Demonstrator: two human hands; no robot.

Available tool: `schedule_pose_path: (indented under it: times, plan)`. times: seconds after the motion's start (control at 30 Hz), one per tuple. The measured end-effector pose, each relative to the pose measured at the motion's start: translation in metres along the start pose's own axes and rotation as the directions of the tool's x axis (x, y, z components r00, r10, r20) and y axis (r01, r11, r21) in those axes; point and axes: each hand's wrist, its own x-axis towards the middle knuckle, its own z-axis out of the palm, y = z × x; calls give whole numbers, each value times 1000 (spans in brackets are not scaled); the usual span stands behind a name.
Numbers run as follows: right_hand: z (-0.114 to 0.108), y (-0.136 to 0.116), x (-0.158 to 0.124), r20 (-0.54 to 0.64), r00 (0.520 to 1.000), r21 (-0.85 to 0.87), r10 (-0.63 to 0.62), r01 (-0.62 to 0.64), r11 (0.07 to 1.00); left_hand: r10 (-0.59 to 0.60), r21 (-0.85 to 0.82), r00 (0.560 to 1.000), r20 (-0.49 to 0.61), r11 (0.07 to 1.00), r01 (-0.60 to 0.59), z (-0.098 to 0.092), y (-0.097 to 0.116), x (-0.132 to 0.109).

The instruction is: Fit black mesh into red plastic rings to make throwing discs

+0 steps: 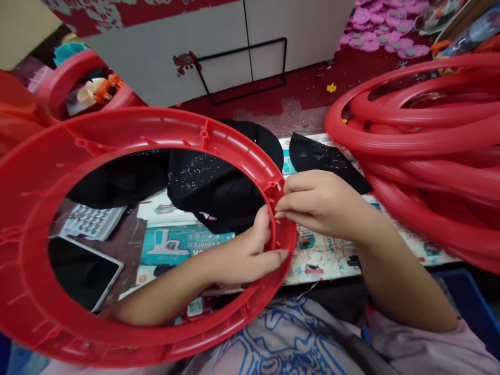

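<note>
A large red plastic ring [234, 143], its hollow ribbed side facing up, is tilted in front of me. From inside the opening my left hand [244, 255] grips the ring's right side, the thumb and fingers around its inner rim. At that same side my right hand [322, 205] has its fingertips pinched together inside the hollow channel, beside the small ribs. Whatever those fingertips hold, if anything, is hidden. Black fabric pieces with shiny dots [207, 177] lie behind and under the ring, and another black piece [324, 159] is just beyond my right hand.
Stacked red rings [422, 140] rise at the right. A tablet-like device [84, 271] and a calculator [91, 220] show through the ring. Printed cardboard [332, 258] covers the table. Behind stand a black wire frame [250, 47] and pink flower-shaped pieces [386, 26]. A blue bin [464, 299] sits lower right.
</note>
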Motion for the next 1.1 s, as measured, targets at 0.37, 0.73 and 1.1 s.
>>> schedule_pose_path:
  times: [0.37,0.73,1.1]
  plan:
    - [4,0,-4,-78,997,-107,2,-10,994,96,14,949,-299,995,-97,6,5,7]
    - [1,-3,-1,-26,1000,37,16,-15,999,-62,41,998,-11,997,63,3,7,0]
    - [3,1,-1,41,998,140,54,-60,988,-76,-394,989,-127,919,20,9,9,7]
